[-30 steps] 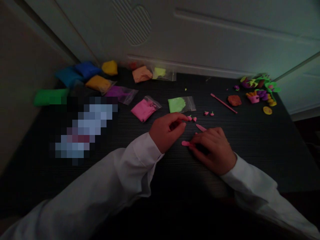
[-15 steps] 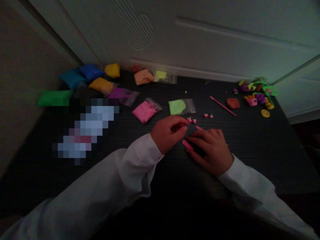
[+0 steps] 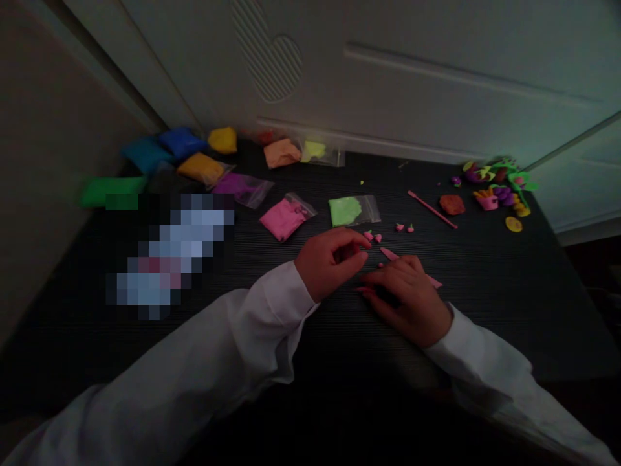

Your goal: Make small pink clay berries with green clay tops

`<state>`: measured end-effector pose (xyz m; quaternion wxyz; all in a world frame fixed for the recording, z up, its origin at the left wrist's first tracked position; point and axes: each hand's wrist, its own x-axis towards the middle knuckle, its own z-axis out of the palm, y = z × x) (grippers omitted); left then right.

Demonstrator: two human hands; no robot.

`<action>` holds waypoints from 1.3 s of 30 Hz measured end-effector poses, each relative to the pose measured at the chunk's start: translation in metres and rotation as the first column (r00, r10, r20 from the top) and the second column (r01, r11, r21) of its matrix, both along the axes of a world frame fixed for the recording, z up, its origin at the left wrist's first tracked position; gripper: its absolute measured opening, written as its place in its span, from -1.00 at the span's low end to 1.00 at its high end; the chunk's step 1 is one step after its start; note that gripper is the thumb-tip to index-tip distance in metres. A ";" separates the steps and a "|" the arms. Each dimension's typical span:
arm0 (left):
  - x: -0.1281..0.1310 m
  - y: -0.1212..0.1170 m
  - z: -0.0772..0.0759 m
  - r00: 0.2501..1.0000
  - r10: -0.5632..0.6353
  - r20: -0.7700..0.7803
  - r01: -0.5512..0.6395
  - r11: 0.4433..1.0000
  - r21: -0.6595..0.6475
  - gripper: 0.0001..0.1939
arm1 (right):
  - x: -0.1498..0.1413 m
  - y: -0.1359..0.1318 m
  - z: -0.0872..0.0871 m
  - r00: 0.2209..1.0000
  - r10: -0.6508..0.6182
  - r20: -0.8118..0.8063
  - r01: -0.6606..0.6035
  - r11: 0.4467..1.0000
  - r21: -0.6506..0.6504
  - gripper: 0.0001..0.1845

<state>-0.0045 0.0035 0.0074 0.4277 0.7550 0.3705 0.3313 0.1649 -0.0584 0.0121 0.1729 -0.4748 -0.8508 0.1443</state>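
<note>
My right hand (image 3: 410, 298) is closed, pinching a flat pink clay piece (image 3: 363, 289) that shows edge-on past the fingertips. Under this hand lies a pink modelling knife (image 3: 388, 254), its middle covered by the fingers. A tiny pink clay bit (image 3: 381, 265) rests just beyond the fingers. My left hand (image 3: 330, 262) hovers to the left with curved fingers, a small gap between thumb and forefinger, and nothing visible in it. Close to its fingertips sit two little pink clay fruits (image 3: 372, 236) with green tops. Two more small fruits (image 3: 404, 228) stand farther right.
Behind my left hand lie a pink clay bag (image 3: 283, 219) and a light green clay bag (image 3: 345, 211). Several coloured clay packs (image 3: 182, 144) fill the back left. A pink stick tool (image 3: 431, 209), a reddish-brown lump (image 3: 452, 204) and finished clay figures (image 3: 499, 188) occupy the right.
In my right hand the pink clay piece has turned from its flat face to its edge, and the hand has shifted slightly. My left hand stays nearly in place; the view has drifted a little.
</note>
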 end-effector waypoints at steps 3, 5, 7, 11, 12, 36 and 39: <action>-0.002 0.001 0.001 0.996 -0.085 0.034 0.085 0.996 -0.021 -0.75 | 0.003 0.002 0.002 0.993 -0.058 -0.103 0.059 0.998 0.003 -0.75; -0.003 0.001 0.000 0.990 -0.138 0.040 0.139 0.990 -0.035 -0.68 | 0.004 0.007 0.004 0.974 -0.130 -0.184 0.133 0.991 0.006 -0.71; -0.003 0.003 -0.001 0.988 -0.140 0.060 0.145 0.985 -0.090 -0.60 | 0.002 0.013 0.007 0.951 -0.181 -0.252 0.188 0.982 0.001 -0.68; -0.004 0.008 -0.005 0.970 -0.053 0.237 0.124 0.947 -0.296 -0.66 | -0.008 0.026 0.013 0.930 -0.169 -0.326 0.172 0.985 -0.021 -0.64; -0.004 0.009 -0.006 0.961 -0.032 0.274 0.126 0.933 -0.336 -0.70 | -0.011 0.029 0.014 0.926 -0.161 -0.340 0.163 0.986 -0.025 -0.64; 0.000 0.002 -0.006 0.950 -0.240 -0.199 0.273 0.949 0.159 -0.79 | 0.009 0.020 0.017 0.903 -0.253 -0.346 0.259 0.965 -0.029 -0.77; 0.001 0.004 -0.008 0.965 -0.176 -0.197 0.224 0.940 0.259 -0.74 | 0.006 0.021 0.018 0.910 -0.246 -0.333 0.259 0.966 -0.006 -0.77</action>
